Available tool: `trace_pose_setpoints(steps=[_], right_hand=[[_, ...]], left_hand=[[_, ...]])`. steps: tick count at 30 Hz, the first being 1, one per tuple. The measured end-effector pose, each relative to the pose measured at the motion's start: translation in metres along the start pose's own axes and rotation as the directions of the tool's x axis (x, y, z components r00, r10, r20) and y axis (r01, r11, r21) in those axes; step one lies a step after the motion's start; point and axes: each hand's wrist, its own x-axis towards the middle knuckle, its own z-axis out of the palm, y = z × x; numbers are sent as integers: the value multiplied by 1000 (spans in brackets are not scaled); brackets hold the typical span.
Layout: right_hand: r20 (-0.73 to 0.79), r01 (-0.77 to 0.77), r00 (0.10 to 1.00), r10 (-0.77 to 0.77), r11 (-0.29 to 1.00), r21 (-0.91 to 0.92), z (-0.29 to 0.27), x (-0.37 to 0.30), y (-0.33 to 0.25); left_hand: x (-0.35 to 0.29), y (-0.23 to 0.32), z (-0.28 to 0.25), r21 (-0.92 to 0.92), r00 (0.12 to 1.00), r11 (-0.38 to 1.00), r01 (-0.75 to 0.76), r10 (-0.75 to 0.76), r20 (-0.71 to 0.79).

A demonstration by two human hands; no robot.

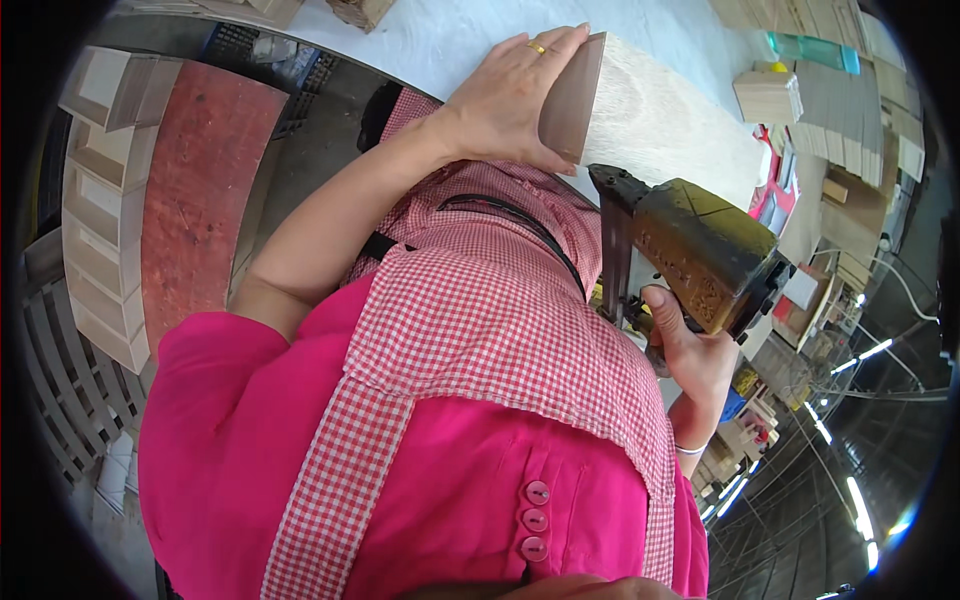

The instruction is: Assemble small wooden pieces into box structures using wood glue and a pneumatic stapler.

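My left hand (505, 105) grips the near left end of a pale wooden box (665, 120), thumb below and fingers over the top. The box lies on a white-topped table (430, 45), its end panel darker brown than its long face. In my right hand (695, 355) is a worn black and yellowish nail gun (700, 245), held by its handle. The gun's nose sits close to the box's lower corner by my left thumb; whether they touch I cannot tell. My right fingers are mostly hidden behind the gun.
Stacked thin boards (840, 120) stand at the far right, beside a small wooden block (768, 97) and a teal object (815, 52). To my left are a reddish board (205, 190) and several open wooden boxes (100, 215). A wooden piece (360, 10) lies at the table's far edge.
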Motion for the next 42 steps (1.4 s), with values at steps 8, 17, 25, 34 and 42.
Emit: trace_pose_setpoints(steps=[8,17,25,34,42], right_hand=[[-54,-97,994,96,995,-8,6,-4,-13],[-69,9,998,-11,999,-31,4,6,-20],[-36,46,998,-47,998,-33,4,48,-40],[49,39,998,-32,988,-151,-2,59,-47],[61,56,997,-42,968,-243,-6,62,-47]], left_hand=[[0,2,1,-1,1000,1000,-6,6,-14],[-2,-2,4,-9,999,1000,-4,3,-32],[-2,5,-1,-50,998,997,64,-63,14],[-3,1,2,-39,999,998,46,-47,-6],[-3,3,2,-34,998,998,60,-59,9]])
